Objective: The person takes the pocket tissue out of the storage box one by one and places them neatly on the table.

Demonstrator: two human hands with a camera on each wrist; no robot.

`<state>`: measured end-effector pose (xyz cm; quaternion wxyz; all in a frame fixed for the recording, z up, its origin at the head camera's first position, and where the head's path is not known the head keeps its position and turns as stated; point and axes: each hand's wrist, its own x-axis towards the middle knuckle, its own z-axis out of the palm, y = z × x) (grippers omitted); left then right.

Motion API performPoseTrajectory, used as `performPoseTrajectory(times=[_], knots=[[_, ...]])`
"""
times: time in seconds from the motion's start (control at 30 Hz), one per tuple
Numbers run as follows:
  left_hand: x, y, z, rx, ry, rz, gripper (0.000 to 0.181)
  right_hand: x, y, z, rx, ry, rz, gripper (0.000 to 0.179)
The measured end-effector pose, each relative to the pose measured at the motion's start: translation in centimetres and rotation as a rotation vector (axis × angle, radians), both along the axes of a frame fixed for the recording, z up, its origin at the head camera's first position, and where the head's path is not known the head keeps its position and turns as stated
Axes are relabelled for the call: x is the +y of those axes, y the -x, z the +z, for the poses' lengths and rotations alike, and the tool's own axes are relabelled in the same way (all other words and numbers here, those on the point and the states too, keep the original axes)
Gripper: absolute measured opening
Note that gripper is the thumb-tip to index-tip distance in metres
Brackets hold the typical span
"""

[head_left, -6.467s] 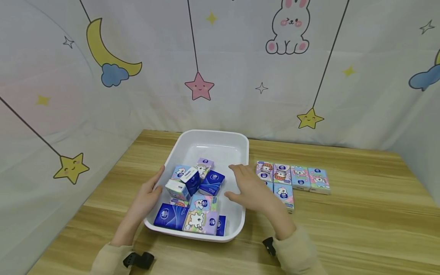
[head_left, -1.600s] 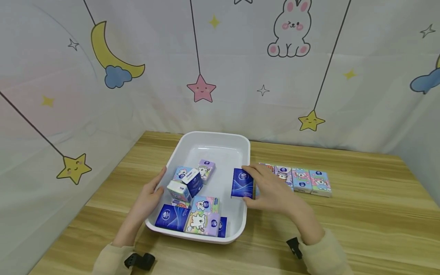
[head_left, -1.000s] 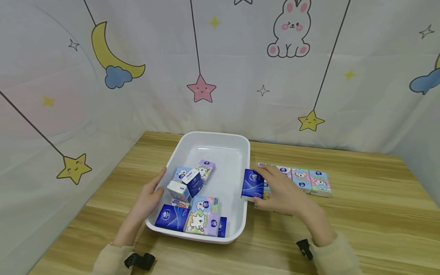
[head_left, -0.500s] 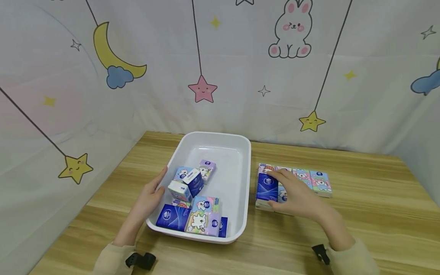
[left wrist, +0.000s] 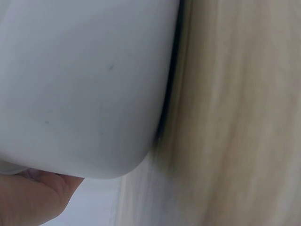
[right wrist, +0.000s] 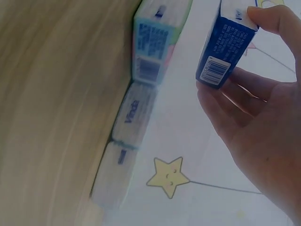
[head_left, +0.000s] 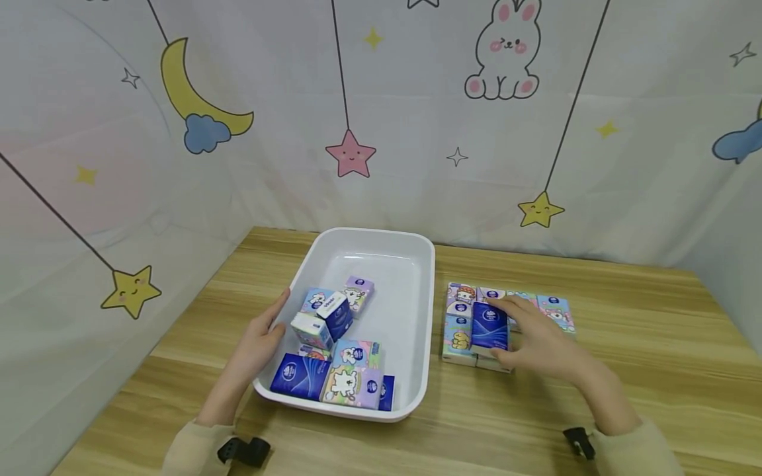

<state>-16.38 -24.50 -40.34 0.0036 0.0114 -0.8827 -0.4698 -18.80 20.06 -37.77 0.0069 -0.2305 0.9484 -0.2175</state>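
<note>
My right hand pinches a dark blue tissue pack between thumb and fingers, over the cartoon tissue packs at the right. The right wrist view shows this blue pack raised off the table. A pack with a yellow figure lies just left of it; its front neighbour is mostly hidden beneath the held pack. My left hand holds the left rim of a white tray, thumb toward the inside. In the left wrist view, the tray's outer wall fills much of the picture.
Inside the tray's near half lie several tissue packs, among them a flat blue pack and a purple bear pack. A back row of cartoon packs reaches right to a final pack. A printed curtain stands behind the table.
The right hand has taken a blue pack out of the tray and carried it rightward over the rim to above the front row of packs. The left hand has stayed on the tray.
</note>
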Motion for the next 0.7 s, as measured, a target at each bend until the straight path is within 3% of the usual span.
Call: performPoseTrajectory(times=[0.7], knots=[[0.0, -0.1, 0.1, 0.009, -0.003, -0.012, 0.059, 4.3, -0.3, -1.1, -0.020, -0.024, -0.029, 0.082]])
